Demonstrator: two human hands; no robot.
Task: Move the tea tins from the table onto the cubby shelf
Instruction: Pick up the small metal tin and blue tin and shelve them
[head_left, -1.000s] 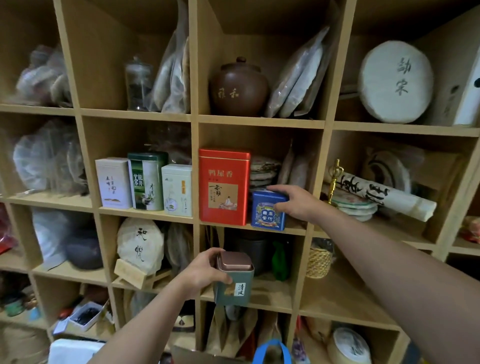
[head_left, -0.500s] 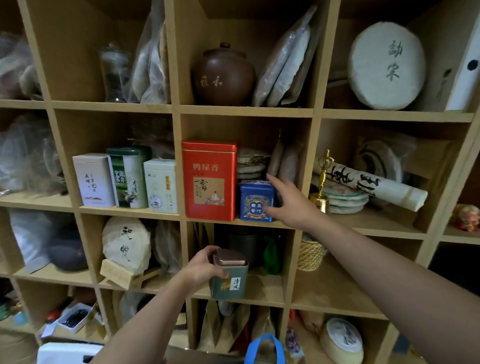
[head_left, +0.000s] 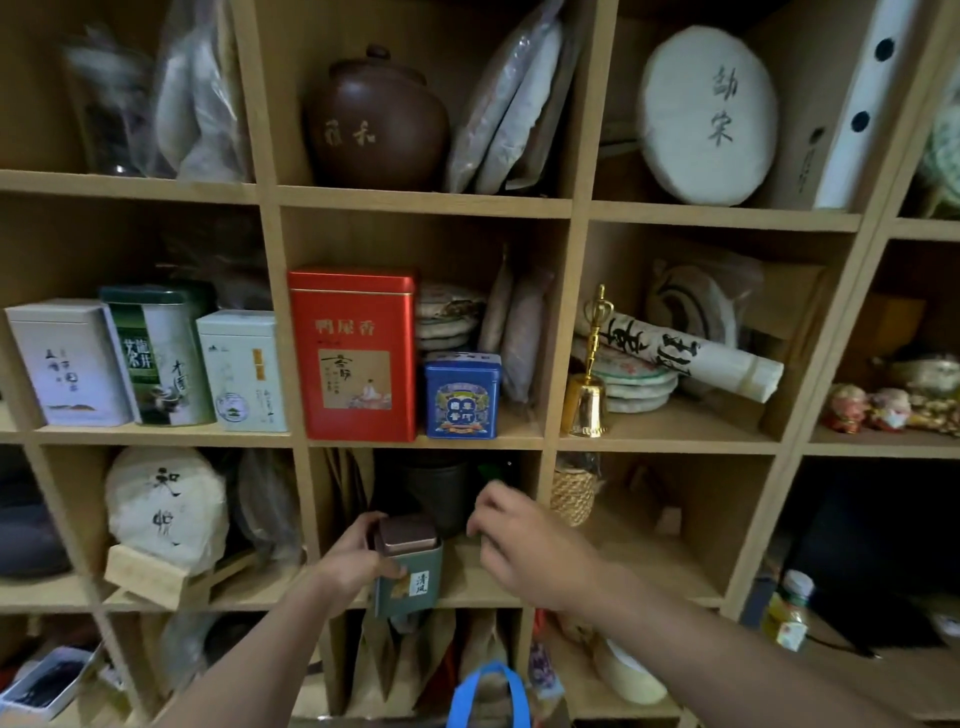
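Your left hand (head_left: 349, 558) grips a small grey-green square tea tin with a copper-brown lid (head_left: 407, 570), fingers wrapped around its upper left side, thumb on the front. You hold it upright in front of the wooden cubby shelf (head_left: 426, 200), level with the lower middle compartment. Just right of that grip, your right hand (head_left: 524, 540) hangs empty, fingers loosely curled and apart from the tin. Above the grip, a small blue square tin (head_left: 461, 394) stands beside a tall red rectangular tin (head_left: 353, 353).
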